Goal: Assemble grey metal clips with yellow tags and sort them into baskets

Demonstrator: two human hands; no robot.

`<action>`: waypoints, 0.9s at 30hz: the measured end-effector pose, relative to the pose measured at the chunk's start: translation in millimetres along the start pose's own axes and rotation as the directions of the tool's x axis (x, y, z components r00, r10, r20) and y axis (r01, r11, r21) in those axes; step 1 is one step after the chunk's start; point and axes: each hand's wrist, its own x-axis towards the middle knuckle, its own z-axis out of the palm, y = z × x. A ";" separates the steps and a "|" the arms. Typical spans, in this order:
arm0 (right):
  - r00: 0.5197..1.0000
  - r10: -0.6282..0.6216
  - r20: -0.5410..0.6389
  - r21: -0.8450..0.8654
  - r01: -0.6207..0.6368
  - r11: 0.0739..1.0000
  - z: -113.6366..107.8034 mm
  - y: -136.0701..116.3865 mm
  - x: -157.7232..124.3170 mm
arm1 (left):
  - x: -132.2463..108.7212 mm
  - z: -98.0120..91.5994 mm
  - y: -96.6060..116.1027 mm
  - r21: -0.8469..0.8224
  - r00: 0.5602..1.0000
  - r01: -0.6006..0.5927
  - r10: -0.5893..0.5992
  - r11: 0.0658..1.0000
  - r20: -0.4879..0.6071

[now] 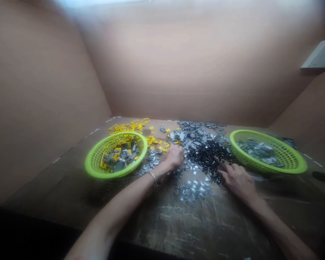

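My left hand point(174, 157) is closed, with its fingers curled down at the left side of the heap of small parts. Whatever it may hold is hidden. In my right hand point(239, 180) is a slim dark tweezer-like tool point(221, 164), its tip at the pile of small black pieces point(206, 157). Behind that pile lie many flat grey metal plates point(203, 133). Nearer to me is a spread of small shiny silver pieces point(193, 190). Yellow frame-shaped parts point(128, 127) are scattered at the back left.
On the left stands a lime-green basket point(89, 168) with yellow and grey assembled pieces in it. Another lime-green basket point(300, 164), on the right, holds grey plates. Brownish panels point(168, 79) wall the worn tabletop point(176, 224) at the back and sides. A white box point(320, 56) hangs at upper right.
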 end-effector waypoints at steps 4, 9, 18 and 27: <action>1.000 -0.012 -0.027 -0.032 0.011 0.999 3.1 -1.0 -0.6 | 28.5 8.1 9.7 0.081 0.974 -0.225 0.227 0.971 -0.016; 0.999 -0.045 -0.025 -0.033 0.044 0.998 1.4 -0.3 -0.8 | 57.3 17.3 12.5 0.158 0.918 -0.396 0.389 0.904 0.078; 0.997 -0.046 -0.059 0.000 0.046 0.999 5.6 1.6 -0.3 | 56.8 23.1 8.7 0.135 0.913 -0.408 0.403 0.903 0.067; 0.991 -0.027 -0.131 0.022 0.031 0.999 8.7 1.3 0.4 | 10.1 -6.4 5.0 0.102 0.932 -0.360 0.352 0.927 0.089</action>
